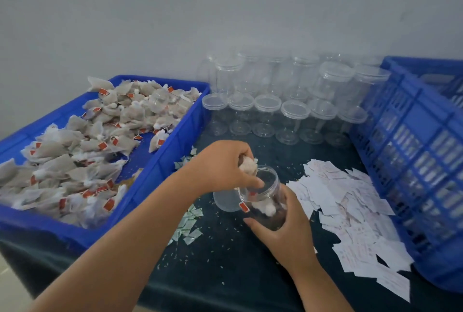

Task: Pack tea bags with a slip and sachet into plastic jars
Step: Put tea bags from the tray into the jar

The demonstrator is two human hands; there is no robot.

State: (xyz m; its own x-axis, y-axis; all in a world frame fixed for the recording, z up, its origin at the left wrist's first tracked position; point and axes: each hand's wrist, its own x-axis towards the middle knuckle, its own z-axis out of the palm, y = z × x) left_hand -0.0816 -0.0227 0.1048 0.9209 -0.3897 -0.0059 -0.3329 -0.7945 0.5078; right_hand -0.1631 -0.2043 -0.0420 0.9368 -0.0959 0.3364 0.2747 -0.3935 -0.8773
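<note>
Just below the centre of the frame, the right hand (pixel 288 231) is cradling an open clear plastic jar (pixel 265 199), tilted with its mouth toward the upper left; its fingers are wrapping around the jar's lower wall. The left hand (pixel 225 166) is reaching in from the lower left and bunching a tea bag (pixel 248 165) in curled fingers right at the jar's rim, with the index finger stretching across the mouth. Several tea bags are already sitting inside the jar, and one red tag (pixel 244 207) is dangling outside over the rim.

The blue tray (pixel 160 161) heaped with loose tea bags is filling the left of the frame. White paper slips (pixel 350 206) are lying scattered at right, small sachets (pixel 186 226) are lying between tray and jar, and a clear lid (pixel 225 200) is resting just left of the jar. Lidded empty jars (pixel 293 121) are standing in rows at upper centre, beside a blue crate (pixel 411 151).

The likely trouble: that hanging tag could get pinched under the lid when it is screwed on. With the jar tilted and only one hand supporting it, pushing the bag in hard could tip bags back out. Whether a slip or sachet is already inside is not clear, so one could be missed.
</note>
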